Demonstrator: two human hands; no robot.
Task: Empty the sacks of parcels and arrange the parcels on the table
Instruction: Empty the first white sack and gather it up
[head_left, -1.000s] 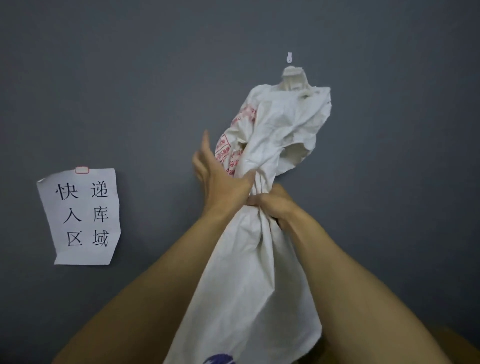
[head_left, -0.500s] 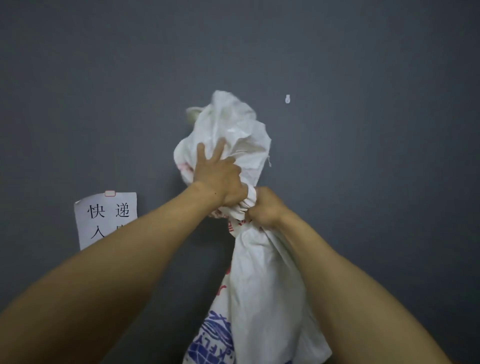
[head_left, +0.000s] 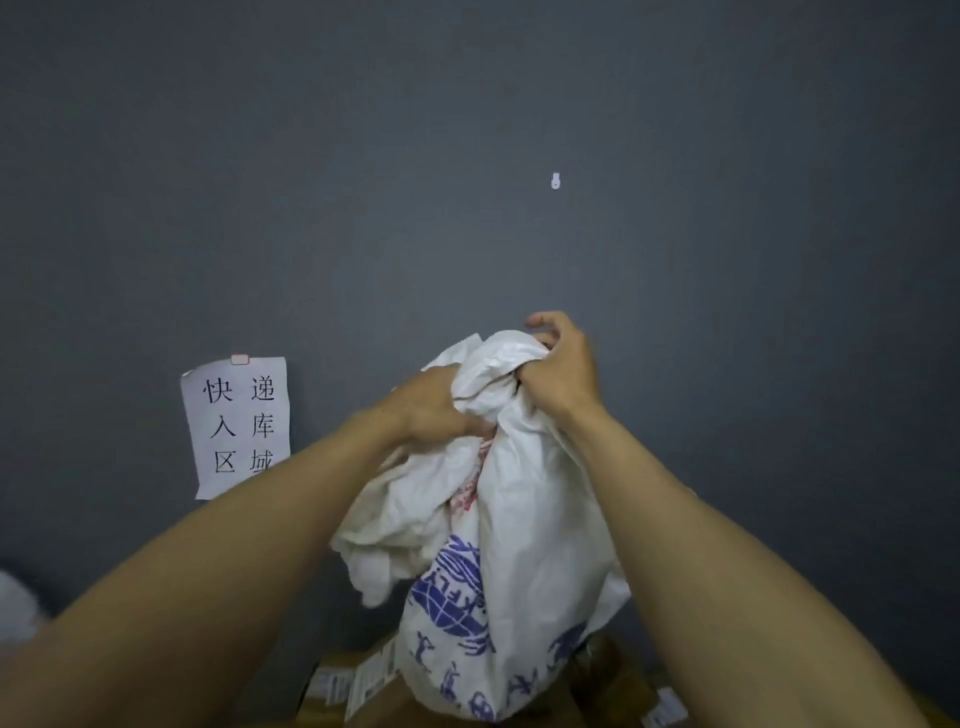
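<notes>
Left grip (head_left: 431, 410) and right grip (head_left: 558, 374) both clench the bunched top of the white sack (head_left: 530, 545), held upright before a grey wall (head_left: 727, 260), its printed bottom among brown parcels (head_left: 618, 675).

The sack (head_left: 524, 519) is in the lower centre of the frame, with parcels (head_left: 337, 691) under it. On the wall (head_left: 727, 260), a paper sign (head_left: 236, 423) hangs to its left and a hook (head_left: 555, 181) above it.

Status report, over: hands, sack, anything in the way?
Both grip the sack: left hand, right hand. Sack bunched at top, parcels below. No obstruction seen.
</notes>
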